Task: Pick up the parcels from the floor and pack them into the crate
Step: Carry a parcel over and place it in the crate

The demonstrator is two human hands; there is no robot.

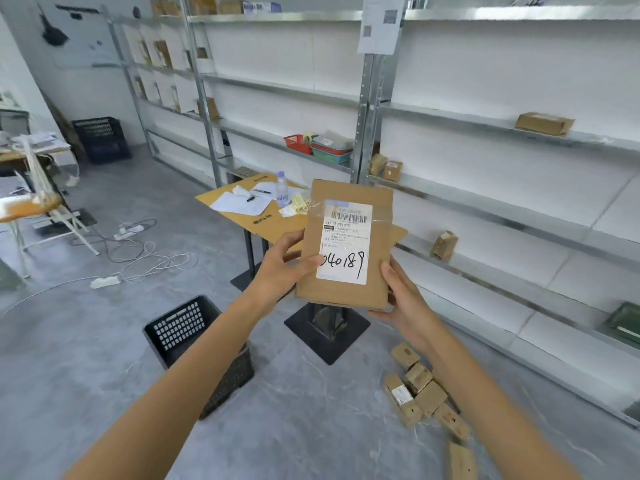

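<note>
Both hands hold one flat parcel (346,244) in the air: left hand (287,268) grips its left edge, thumb on the label (344,251); right hand (405,299) cups the lower right corner. It looks light, stiff cardboard, best gripped at the edges. Crate (194,337) stands below left; more parcels (419,389) lie on the floor (294,427).

The white label (344,244) on your parcel (341,296) reads "040189" in black handwriting, first digit partly hidden, below a barcode (348,217); its small print is too blurred for you to read.
</note>
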